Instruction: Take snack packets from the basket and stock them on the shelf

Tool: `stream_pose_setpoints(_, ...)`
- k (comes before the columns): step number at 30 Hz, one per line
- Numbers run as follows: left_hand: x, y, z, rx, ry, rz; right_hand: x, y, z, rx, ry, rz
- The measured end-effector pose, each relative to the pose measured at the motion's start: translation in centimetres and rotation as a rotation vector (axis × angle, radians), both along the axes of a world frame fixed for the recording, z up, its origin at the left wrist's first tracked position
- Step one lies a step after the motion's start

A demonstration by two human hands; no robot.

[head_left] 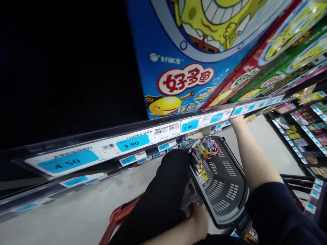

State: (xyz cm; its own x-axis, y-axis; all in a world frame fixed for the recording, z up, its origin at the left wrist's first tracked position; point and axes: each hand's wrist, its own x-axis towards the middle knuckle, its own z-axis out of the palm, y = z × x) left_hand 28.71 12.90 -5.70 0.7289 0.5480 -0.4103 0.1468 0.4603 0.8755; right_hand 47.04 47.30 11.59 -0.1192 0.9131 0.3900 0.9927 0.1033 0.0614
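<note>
At one o'clock, a blue box point(184, 51) stands on the shelf point(150, 136). At five, the left hand point(200, 219) curls beside the basket point(224, 185) with packets point(204, 149), grip unclear; at three, the right hand point(237, 120) meets the shelf edge, fingers hidden, grip untellable.

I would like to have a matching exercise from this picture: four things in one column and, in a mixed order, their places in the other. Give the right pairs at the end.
Things
1. left hand
2. snack packets
3. right forearm
4. blue box

Places
A. between a dark sleeve and the price labels
B. on the shelf, next to a red box
C. beside the black trouser leg
D. inside the basket

Pairs: 1-C, 2-D, 3-A, 4-B
</note>
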Motion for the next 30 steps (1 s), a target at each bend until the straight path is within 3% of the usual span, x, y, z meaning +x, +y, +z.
stream_pose_setpoints(2,0.4,1.2,1.0,-0.040,0.074,0.035,0.5,-2.2,0.4,0.058,-0.012,-0.016)
stream_pose_setpoints(4,0.9,2.8,2.1,-0.188,0.042,0.039,0.7,-5.6,0.4,0.143,-0.046,-0.012)
stream_pose_setpoints(5,1.0,3.8,2.7,-0.269,0.007,0.044,0.6,-7.6,0.2,0.190,-0.054,-0.006)
stream_pose_setpoints(6,1.1,4.7,3.4,-0.458,-0.077,0.074,0.4,-9.8,-0.1,0.253,-0.041,-0.009)
stream_pose_setpoints(9,0.5,7.2,5.2,-0.789,-0.374,0.426,-1.1,-16.8,-1.3,0.358,0.099,-0.014)
stream_pose_setpoints(11,-0.4,8.3,6.4,-0.894,-0.513,0.520,-2.4,-21.3,-1.8,0.299,0.222,0.026)
stream_pose_setpoints(13,-1.2,8.7,7.2,-0.943,-0.592,0.425,-3.6,-25.7,-2.2,0.157,0.355,0.072)
stream_pose_setpoints(15,-1.8,8.7,7.6,-0.892,-0.594,0.263,-4.3,-29.8,-2.6,-0.003,0.459,0.079)
stream_pose_setpoints(18,-1.8,8.0,7.4,-0.705,-0.505,0.128,-4.5,-35.4,-3.8,-0.093,0.608,-0.082)
stream_pose_setpoints(22,-1.3,6.9,6.4,-0.568,-0.432,0.017,-4.1,-41.0,-7.0,-0.135,1.201,-0.323)
stream_pose_setpoints(26,-1.2,6.1,5.9,-0.522,-0.336,-0.170,-4.6,-43.6,-10.2,-0.063,1.749,-0.358)
stream_pose_setpoints(30,-1.2,5.7,5.2,-0.339,-0.162,-0.177,-5.3,-44.2,-11.9,-0.105,1.880,-0.349)
